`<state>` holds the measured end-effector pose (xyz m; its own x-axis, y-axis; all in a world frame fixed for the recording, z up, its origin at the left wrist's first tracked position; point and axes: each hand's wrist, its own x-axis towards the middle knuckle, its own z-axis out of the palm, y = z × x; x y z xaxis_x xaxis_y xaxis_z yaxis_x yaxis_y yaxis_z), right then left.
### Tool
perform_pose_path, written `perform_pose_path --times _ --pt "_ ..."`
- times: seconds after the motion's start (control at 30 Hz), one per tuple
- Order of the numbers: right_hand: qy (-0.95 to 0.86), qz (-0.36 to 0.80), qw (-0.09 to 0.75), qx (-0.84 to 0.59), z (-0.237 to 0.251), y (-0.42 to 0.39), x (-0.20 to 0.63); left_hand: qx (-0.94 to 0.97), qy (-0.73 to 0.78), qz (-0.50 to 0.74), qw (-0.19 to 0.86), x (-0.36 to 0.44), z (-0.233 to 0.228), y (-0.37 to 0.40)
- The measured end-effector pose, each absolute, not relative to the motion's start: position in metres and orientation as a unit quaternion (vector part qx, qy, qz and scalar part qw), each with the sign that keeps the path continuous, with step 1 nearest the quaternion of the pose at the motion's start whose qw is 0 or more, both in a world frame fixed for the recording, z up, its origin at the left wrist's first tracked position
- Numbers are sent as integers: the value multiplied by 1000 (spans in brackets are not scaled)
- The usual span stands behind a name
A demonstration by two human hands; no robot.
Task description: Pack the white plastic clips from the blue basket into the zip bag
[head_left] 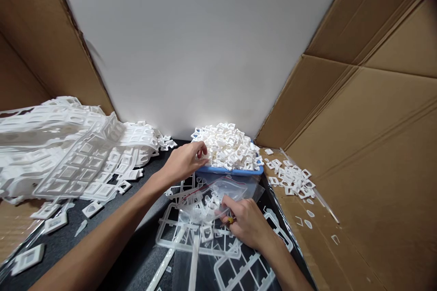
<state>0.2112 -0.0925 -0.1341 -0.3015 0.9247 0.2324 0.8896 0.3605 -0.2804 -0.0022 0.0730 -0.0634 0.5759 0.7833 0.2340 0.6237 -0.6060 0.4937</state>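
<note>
A heap of small white plastic frames (232, 143) overfills a blue bin (235, 172) against the back wall. At the heap's left side is my left hand (186, 159), its fingers curled in a pinch. Whether a piece sits between those fingertips cannot be made out. My right hand (247, 220) is closed on the edge of a clear zip bag (221, 191) with a red seal line. Several white pieces show inside the bag, which lies in front of the bin. Under it are translucent leftover grid frames (201, 249).
Sheets of joined white frames (82, 159) are stacked at left. Loose frames (56, 223) lie near them on the dark mat. More loose pieces (293, 179) and a thin white stick (327, 207) lie at right. Cardboard walls (375, 145) and a white panel (198, 45) enclose the space.
</note>
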Motion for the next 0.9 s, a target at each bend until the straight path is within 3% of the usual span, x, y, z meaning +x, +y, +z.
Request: perform_pose_path --times 0.6,0.9 --pt "-799 63 157 -577 -139 -91 212 889 378 213 143 -1 -72 77" --pt "-802 84 134 -576 -135 -91 213 833 404 264 271 -2 -73 80"
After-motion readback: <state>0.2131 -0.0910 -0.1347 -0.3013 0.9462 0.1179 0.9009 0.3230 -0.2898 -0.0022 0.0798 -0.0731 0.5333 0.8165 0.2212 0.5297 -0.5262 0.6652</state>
